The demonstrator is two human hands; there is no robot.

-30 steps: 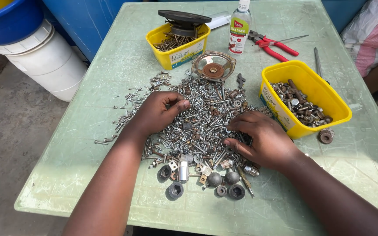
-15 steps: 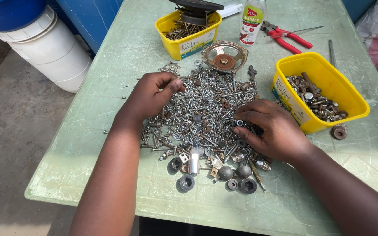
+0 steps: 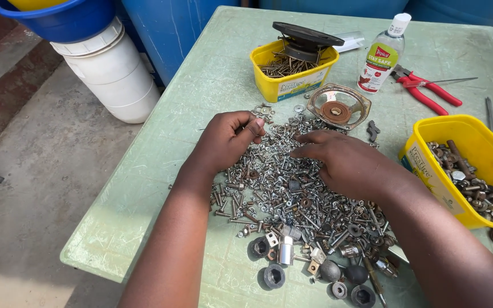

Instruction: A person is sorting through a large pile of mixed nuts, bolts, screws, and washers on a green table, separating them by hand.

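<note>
Head camera, from the left edge across: a white plastic drum (image 3: pixel 112 80) with a blue plastic basin (image 3: pixel 58 20) on top stands on the concrete floor beside the pale green table (image 3: pixel 201 85).

The left hand (image 3: pixel 223 142) sits at the pile's near-left edge, fingers curled in and thumb pressed to the fingertips, pinching what looks like a small screw or washer; the piece itself is too small to make out. Picking like this goes best from the loose fringe, one item at a time, lifted straight up so neighbours do not drag along.

The heap of small silver screws, nuts and washers (image 3: pixel 286 194) spreads across the table's middle, between and beneath both hands, with larger dark round bushes and sockets (image 3: pixel 275 276) gathered apart along its near edge. Behind it stands a yellow plastic tub of thin brass-coloured screws (image 3: pixel 292 77), a black round speaker part resting on its rim, and a rusty round speaker frame (image 3: pixel 338 108).

The right hand (image 3: pixel 349 162) lies flat on the heap, fingers stretched leftward, gripping nothing. Spreading with a flat palm thins the layer so single pieces show; light pressure keeps them from rolling off.

Further right: a clear plastic bottle (image 3: pixel 383 54), red-handled pliers (image 3: pixel 429 91), and a yellow plastic tub of rusty bolts (image 3: pixel 469 182).
</note>
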